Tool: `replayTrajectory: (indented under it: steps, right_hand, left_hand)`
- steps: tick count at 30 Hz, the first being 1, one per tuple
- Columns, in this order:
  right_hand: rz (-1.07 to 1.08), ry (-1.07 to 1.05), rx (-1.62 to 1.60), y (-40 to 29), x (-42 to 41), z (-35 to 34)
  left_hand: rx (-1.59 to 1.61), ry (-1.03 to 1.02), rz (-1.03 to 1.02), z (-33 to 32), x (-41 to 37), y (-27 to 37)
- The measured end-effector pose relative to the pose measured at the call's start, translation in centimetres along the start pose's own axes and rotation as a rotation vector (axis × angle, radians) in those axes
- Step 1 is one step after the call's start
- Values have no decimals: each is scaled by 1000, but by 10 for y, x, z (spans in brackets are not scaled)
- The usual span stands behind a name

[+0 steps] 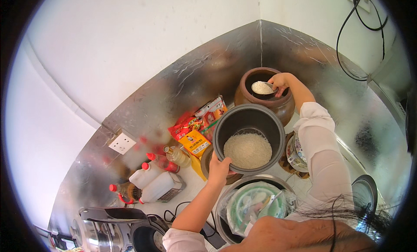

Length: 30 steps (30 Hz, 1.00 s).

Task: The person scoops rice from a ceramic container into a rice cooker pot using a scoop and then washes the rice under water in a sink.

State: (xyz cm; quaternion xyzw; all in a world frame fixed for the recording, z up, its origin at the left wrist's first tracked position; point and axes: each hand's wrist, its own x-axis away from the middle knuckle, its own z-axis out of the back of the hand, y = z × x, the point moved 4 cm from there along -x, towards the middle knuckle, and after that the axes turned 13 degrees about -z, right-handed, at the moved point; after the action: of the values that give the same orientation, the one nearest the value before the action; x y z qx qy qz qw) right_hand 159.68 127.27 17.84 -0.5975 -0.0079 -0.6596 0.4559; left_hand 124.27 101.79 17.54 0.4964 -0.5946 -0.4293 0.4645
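Gripped at its near left rim by my left hand is a dark cooker inner pot. White rice grains cover part of its bottom. My right hand holds a scoop heaped with rice. That scoop is over the mouth of a brown glazed earthenware jar, just beyond the pot. The jar's inside looks dark, and its contents cannot be seen.
Seasoning packets lie left of the pot, near a glass bottle and white plastic jugs. An open electric cooker stands at lower left. A metal basin holding a plastic-covered green dish is close to me. Metal-lined walls meet behind the jar.
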Motion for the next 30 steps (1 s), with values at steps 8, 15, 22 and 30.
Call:
replayTrajectory:
  steps: [8,15,22,30]
  right_hand:
    - [85,127,-48,-5,30,22]
    - [207,296,201,-46,127,-24]
    - [233,201,424,-58,176,-120]
    - [695,1000,1258,-28,205,-237]
  left_hand:
    - [11,6,7,-4,1,3]
    - [51,27,-33,-7,6,-4]
    - [76,18,-71,-9,11,-6]
    - [159,27,-46,-11,29,-5]
